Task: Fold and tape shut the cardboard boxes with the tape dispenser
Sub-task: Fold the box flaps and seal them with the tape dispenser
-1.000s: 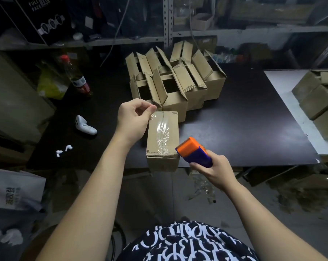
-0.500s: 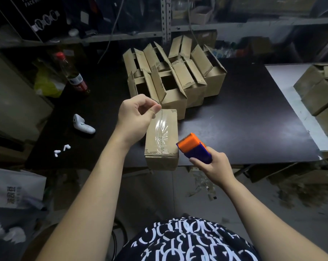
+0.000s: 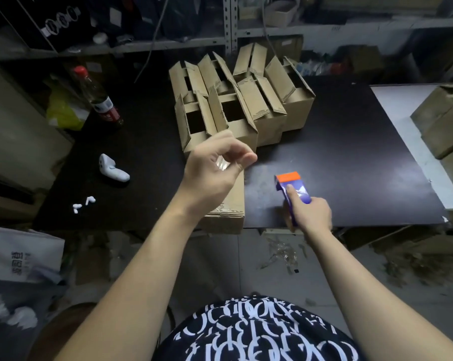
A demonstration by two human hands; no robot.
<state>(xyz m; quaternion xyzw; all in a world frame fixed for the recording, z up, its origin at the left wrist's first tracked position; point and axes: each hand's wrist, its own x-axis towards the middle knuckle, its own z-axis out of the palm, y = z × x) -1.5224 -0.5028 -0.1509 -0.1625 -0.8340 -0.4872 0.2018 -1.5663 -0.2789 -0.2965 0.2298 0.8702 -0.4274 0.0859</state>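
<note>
Head view: one frame, looking down over a dark desk [image 3: 337,157] with both bare forearms reaching in.
Left hand [image 3: 215,168]: raised at frame centre above the far end of the taped box; thumb and fingers [image 3: 247,158] curled toward each other with a small gap, nothing firmly clamped; a glint of clear tape shows under the palm, contact cannot be told.
Taped box [image 3: 230,204]: closed, lying at the near edge of the desk just below centre, largely hidden by the left hand and wrist.
Right hand [image 3: 308,212]: right of centre, fingers closed around the tape dispenser, index finger laid along its top.
Tape dispenser [image 3: 291,185]: purple body with an orange front, held low over the desk just right of the taped box, apart from it.
Open boxes [image 3: 241,100]: a cluster in the upper centre, flaps standing up, touching one another, just beyond the taped box.
More boxes [image 3: 444,126]: stacked at the right edge on a white surface.
Bottle [image 3: 100,100]: red cap, upper left, tilted.
White case [image 3: 112,169]: left of centre on the desk, two small white earbuds [image 3: 83,203] nearer the edge.
</note>
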